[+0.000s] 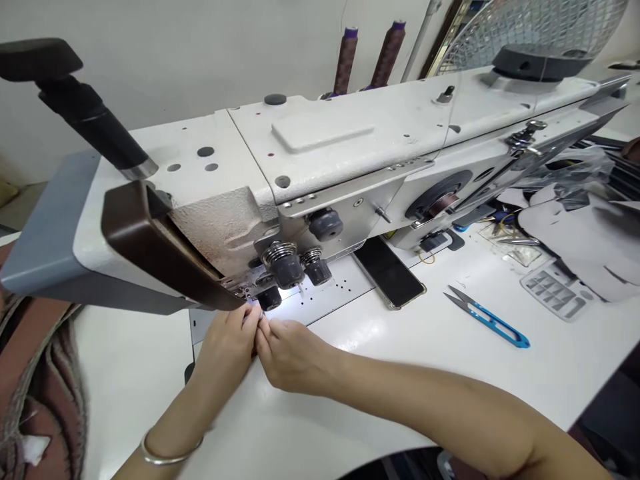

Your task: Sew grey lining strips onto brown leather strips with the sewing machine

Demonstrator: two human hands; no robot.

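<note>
A large white industrial sewing machine point(320, 153) stretches across the white table point(410, 373). Both my hands meet under its head, near the needle area lit by a small lamp. My left hand point(227, 347) has its fingers pinched together at the needle, and a silver bangle point(167, 457) sits on that wrist. My right hand point(290, 353) is pinched too, its fingertips touching the left's. What they pinch is too small to make out, possibly thread. Dark tension knobs point(285, 263) sit just above the hands.
A black phone point(395, 275) lies flat beside the machine bed. Blue thread snips point(493, 320) rest on the table to the right. Two purple thread cones point(367, 57) stand behind the machine. Cut grey pieces and clutter point(575, 220) fill the right side. Brown cloth point(35, 387) hangs at left.
</note>
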